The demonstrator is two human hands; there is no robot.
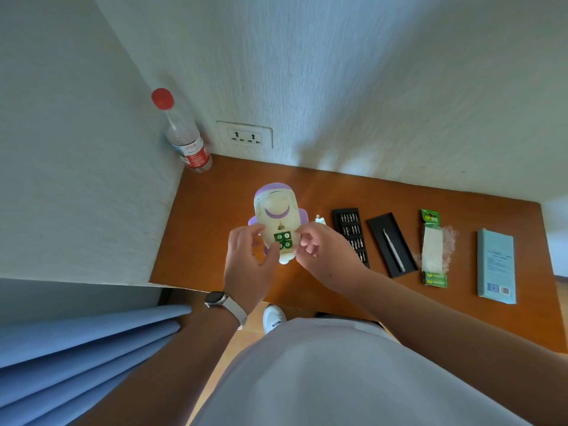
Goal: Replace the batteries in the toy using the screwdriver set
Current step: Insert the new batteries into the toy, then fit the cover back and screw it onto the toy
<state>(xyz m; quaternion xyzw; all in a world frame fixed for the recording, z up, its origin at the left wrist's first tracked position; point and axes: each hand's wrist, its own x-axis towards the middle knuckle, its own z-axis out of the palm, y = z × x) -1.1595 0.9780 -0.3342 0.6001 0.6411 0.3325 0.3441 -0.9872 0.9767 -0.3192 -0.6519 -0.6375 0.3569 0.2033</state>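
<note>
Head view: toy (276, 215) is gripped by curled fingers (308, 233) of left hand (249, 260) and right hand (326, 251); batteries (283, 240) are left uncovered, so they're easily spilled onto the bench (212, 241) if it's tilted.

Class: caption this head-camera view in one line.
Left hand and right hand hold the toy, green batteries showing in its open compartment; bit tray, screwdriver and battery pack lie beside.

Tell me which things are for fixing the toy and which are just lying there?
For the job: toy, batteries, bit tray, screwdriver, battery pack.
Just lying about: water bottle, wall socket, blue box.
</note>
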